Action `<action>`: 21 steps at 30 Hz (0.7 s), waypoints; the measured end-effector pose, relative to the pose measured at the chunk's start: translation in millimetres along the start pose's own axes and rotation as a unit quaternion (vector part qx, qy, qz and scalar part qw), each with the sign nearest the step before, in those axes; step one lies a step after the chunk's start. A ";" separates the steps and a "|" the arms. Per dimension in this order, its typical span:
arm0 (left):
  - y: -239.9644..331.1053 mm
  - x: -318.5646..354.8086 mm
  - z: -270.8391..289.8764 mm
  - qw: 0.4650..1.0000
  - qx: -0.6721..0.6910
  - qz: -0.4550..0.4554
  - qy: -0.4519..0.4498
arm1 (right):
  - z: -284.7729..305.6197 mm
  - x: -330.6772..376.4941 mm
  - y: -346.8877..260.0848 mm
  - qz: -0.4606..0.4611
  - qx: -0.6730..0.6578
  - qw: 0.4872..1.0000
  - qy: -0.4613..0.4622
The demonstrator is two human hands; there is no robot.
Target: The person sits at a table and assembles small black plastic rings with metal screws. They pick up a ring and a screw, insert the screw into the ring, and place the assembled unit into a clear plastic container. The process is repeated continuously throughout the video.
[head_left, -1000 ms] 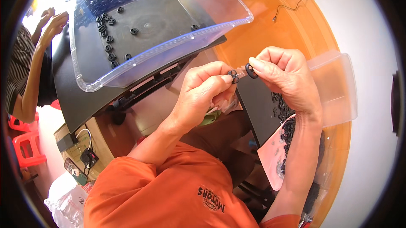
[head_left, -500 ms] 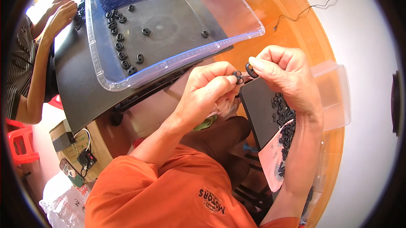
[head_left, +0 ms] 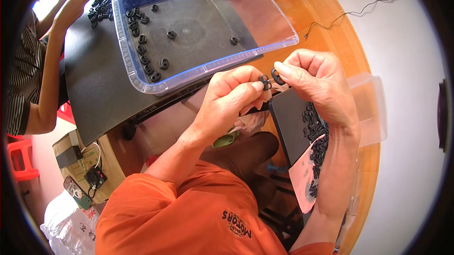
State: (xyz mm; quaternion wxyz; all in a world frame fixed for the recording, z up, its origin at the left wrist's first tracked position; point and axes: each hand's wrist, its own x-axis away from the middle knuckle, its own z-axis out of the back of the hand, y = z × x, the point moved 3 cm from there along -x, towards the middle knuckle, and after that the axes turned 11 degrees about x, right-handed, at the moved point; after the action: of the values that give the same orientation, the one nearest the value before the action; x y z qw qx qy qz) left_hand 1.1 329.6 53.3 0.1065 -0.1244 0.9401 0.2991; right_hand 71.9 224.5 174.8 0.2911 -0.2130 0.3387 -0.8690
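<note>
My left hand (head_left: 231,95) pinches a small black plastic cord-lock piece (head_left: 265,83) with two holes, between thumb and forefinger. Facing it, my right hand (head_left: 321,82) is closed on a black oval cord-lock shell (head_left: 277,77). A thin coppery spring (head_left: 271,80) bridges the narrow gap between both parts. Beyond my left hand stands a large clear plastic tub (head_left: 217,62), with several assembled-looking black cord locks (head_left: 163,63) scattered inside and a dense heap at its far end. Under my right forearm, many loose black parts (head_left: 318,153) lie on a dark board and pink sheet.
The tub rests on a black table (head_left: 97,84). At the far left another person's hands (head_left: 73,6) work beside a black pile. A clear bin (head_left: 371,110) stands right of my wrist. A cardboard box (head_left: 78,160), a phone (head_left: 77,191) and a red stool (head_left: 22,160) are lower left.
The two parts in my hands look slightly closer together, and both hands sit a little higher. The tub appears shifted right in view. The other person's hands have moved up, off the pile.
</note>
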 end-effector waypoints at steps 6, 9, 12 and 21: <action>6.1 4.0 1.4 1.000 0.003 0.010 0.001 | -5.2 3.3 -4.3 0.025 -0.010 1.000 0.015; 9.2 6.3 3.5 1.000 0.001 0.013 0.000 | -6.5 6.1 -16.4 0.003 -0.003 1.000 0.002; 10.3 8.0 4.2 1.000 0.004 0.013 0.003 | -6.8 4.5 -9.4 0.035 0.020 0.999 0.006; 18.4 11.3 9.7 0.999 -0.049 -0.001 -0.004 | -11.6 3.7 -18.8 0.040 0.031 0.999 0.000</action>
State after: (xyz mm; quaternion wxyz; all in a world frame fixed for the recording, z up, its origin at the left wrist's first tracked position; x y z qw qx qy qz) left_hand -13.9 347.9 52.3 0.1046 -0.1292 0.9236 0.3455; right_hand 55.8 238.7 181.0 0.3326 -0.1900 0.3195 -0.8667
